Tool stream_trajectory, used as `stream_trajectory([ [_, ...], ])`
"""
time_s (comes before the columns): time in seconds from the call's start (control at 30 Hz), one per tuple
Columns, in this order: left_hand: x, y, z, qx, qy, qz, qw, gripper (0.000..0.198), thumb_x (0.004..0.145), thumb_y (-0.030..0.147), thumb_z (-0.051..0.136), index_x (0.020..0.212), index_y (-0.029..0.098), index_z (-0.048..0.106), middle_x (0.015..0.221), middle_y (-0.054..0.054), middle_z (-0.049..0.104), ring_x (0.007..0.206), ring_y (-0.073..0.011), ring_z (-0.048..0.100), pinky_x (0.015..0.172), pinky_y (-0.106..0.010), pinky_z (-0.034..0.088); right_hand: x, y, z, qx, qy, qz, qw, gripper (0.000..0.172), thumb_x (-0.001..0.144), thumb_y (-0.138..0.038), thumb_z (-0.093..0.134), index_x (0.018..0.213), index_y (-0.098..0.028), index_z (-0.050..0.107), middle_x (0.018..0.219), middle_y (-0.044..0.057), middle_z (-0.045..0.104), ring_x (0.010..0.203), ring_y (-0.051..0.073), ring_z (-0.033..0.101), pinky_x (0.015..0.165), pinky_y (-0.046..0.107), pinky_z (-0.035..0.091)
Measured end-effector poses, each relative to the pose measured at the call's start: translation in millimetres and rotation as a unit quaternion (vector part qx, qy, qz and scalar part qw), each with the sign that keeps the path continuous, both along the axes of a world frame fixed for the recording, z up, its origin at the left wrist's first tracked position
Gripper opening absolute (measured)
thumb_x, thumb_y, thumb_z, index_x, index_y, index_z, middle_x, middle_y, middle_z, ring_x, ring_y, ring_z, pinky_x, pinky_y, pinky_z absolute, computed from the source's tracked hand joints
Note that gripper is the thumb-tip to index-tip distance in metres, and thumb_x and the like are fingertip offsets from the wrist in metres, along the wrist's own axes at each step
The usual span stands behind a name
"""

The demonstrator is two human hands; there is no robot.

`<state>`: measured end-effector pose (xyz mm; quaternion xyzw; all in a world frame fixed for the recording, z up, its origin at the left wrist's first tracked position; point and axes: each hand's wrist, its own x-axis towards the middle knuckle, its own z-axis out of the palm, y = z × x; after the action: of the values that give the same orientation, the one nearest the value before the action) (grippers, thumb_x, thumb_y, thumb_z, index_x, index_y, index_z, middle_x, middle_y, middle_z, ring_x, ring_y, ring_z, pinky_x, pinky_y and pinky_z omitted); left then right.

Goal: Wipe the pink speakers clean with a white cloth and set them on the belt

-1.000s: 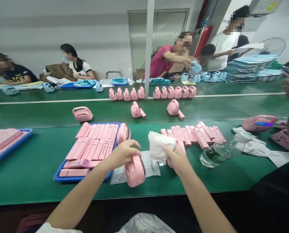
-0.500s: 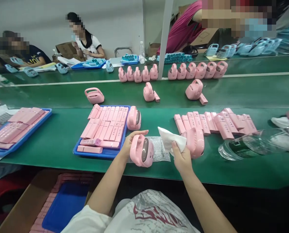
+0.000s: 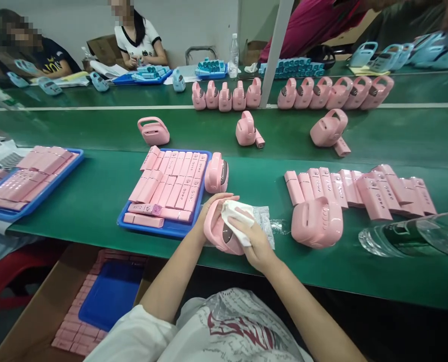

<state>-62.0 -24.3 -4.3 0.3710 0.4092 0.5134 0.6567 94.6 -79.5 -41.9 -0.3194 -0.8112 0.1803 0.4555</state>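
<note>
My left hand (image 3: pixel 211 205) grips a pink handled device (image 3: pixel 220 234) at the near edge of the green table (image 3: pixel 96 201). My right hand (image 3: pixel 253 242) presses a white cloth (image 3: pixel 236 213) onto the top of that device, fingers closed on the cloth. Under the device lies a clear bubble-wrap sheet (image 3: pixel 267 226). Another pink device (image 3: pixel 316 222) rests on the table to the right, and a third (image 3: pixel 216 173) stands just behind my hands.
A blue tray (image 3: pixel 163 229) of pink bars sits left of my hands, another blue tray (image 3: pixel 39 193) farther left. Loose pink bars (image 3: pixel 359 187) lie at right beside a clear bottle (image 3: pixel 408 235). More pink devices (image 3: pixel 329 93) line the belt; people sit across. A box (image 3: pixel 31 322) with a blue tray stands below.
My right hand has moved left from the right-hand device and laid the cloth on the device in my left hand. The view has tilted downward.
</note>
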Motion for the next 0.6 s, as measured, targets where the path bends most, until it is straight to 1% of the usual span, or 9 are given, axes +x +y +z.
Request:
stream_trajectory([
  [0.13,-3,1,0.2,0.012,0.059,-0.028,0.998,0.034,0.072,0.044,0.071,0.092,0.017,0.069,0.092,-0.009,0.074,0.087,-0.0245,0.067,0.081,-0.035,0.051,1,2,3.9,0.057,-0.068,0.077,0.993,0.049,0.095,-0.023,0.035,0.143,-0.021,0.042,0.135,0.010,0.057,0.137,0.024,0.040,0.113,0.047,0.034],
  [0.17,-3,1,-0.1,0.017,0.074,-0.021,0.997,0.032,0.073,0.044,0.070,0.091,0.017,0.069,0.090,-0.008,0.073,0.086,-0.0240,0.067,0.080,-0.035,0.051,1,4,4.6,0.057,-0.069,0.075,0.993,0.048,0.095,-0.024,0.034,0.142,-0.022,0.044,0.134,0.010,0.058,0.136,0.023,0.041,0.112,0.046,0.036],
  [0.23,-3,1,-0.8,0.022,0.092,0.011,0.995,0.026,0.073,0.040,0.070,0.088,0.018,0.070,0.089,-0.006,0.073,0.086,-0.0225,0.066,0.081,-0.033,0.050,2,7,6.2,0.036,-0.049,0.020,0.998,0.046,0.095,-0.024,0.034,0.138,-0.021,0.048,0.136,0.011,0.055,0.135,0.023,0.042,0.107,0.044,0.042],
  [0.27,-3,1,-1.3,0.016,0.091,0.019,0.996,0.023,0.073,0.036,0.071,0.086,0.019,0.070,0.088,-0.005,0.072,0.087,-0.0221,0.066,0.082,-0.032,0.050,2,8,7.2,0.031,-0.039,-0.010,0.999,0.045,0.095,-0.023,0.035,0.137,-0.020,0.049,0.137,0.013,0.054,0.136,0.024,0.042,0.106,0.044,0.044],
  [0.3,-2,1,-1.8,0.011,0.087,0.019,0.996,0.021,0.072,0.035,0.071,0.086,0.019,0.070,0.088,-0.004,0.072,0.087,-0.0219,0.066,0.083,-0.032,0.050,1,9,8.3,0.036,-0.037,-0.020,0.998,0.045,0.094,-0.023,0.036,0.137,-0.019,0.049,0.137,0.014,0.054,0.136,0.025,0.041,0.106,0.045,0.044],
  [0.33,-2,2,-2.4,0.010,0.086,0.010,0.996,0.021,0.073,0.034,0.071,0.086,0.019,0.070,0.087,-0.004,0.072,0.088,-0.0219,0.066,0.082,-0.032,0.050,1,8,9.4,0.049,-0.045,-0.007,0.998,0.046,0.093,-0.022,0.037,0.137,-0.018,0.048,0.136,0.015,0.055,0.137,0.025,0.040,0.107,0.045,0.042],
  [0.4,-2,3,-3.7,0.024,0.096,-0.015,0.995,0.023,0.074,0.036,0.069,0.089,0.019,0.071,0.087,-0.005,0.073,0.087,-0.0222,0.066,0.081,-0.032,0.050,-1,8,11.6,0.089,-0.068,0.055,0.992,0.048,0.092,-0.019,0.037,0.139,-0.017,0.046,0.130,0.013,0.060,0.137,0.023,0.040,0.111,0.045,0.037],
  [0.47,-3,4,-4.4,0.031,0.110,-0.016,0.993,0.022,0.074,0.035,0.068,0.089,0.019,0.072,0.086,-0.005,0.073,0.087,-0.0221,0.066,0.080,-0.031,0.050,-2,9,12.9,0.095,-0.073,0.085,0.989,0.048,0.092,-0.020,0.037,0.139,-0.018,0.045,0.127,0.011,0.062,0.135,0.022,0.043,0.111,0.044,0.037],
  [0.6,-2,5,-3.0,-0.002,0.095,0.001,0.996,0.019,0.068,0.029,0.070,0.085,0.021,0.073,0.086,-0.003,0.073,0.086,-0.0220,0.066,0.080,-0.031,0.050,-2,13,12.4,0.059,-0.042,0.024,0.997,0.047,0.092,-0.022,0.040,0.138,-0.019,0.047,0.132,0.015,0.058,0.133,0.026,0.045,0.107,0.048,0.041],
])
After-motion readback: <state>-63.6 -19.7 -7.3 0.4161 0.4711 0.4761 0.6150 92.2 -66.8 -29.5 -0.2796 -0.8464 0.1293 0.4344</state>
